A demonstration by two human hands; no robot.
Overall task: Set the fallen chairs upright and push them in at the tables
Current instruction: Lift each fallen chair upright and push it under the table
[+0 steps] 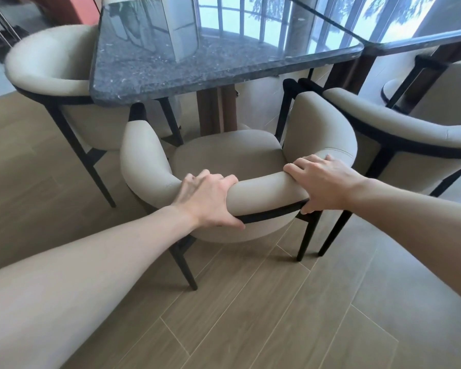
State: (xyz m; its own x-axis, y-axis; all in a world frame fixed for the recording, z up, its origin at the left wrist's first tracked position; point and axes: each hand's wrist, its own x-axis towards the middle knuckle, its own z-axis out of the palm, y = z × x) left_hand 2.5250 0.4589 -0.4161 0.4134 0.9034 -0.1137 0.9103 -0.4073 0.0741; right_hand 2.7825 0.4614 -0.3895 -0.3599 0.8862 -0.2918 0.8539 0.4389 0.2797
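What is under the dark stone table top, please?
Under the table top stand a brown wooden pedestal and the front of the gripped chair, its arm tips at the edge. The pedestal's foot is hidden behind the seat.

right chair [410, 134]: cut by right edge | second table [421, 39]: mostly out of frame

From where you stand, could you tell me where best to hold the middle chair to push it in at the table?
Grip the padded curved backrest of the middle chair from behind, one hand either side of centre, as the left hand and right hand do now. The chair stands upright facing the dark stone table, so the back rail is the nearest part, and a symmetric hold should push it in straight.
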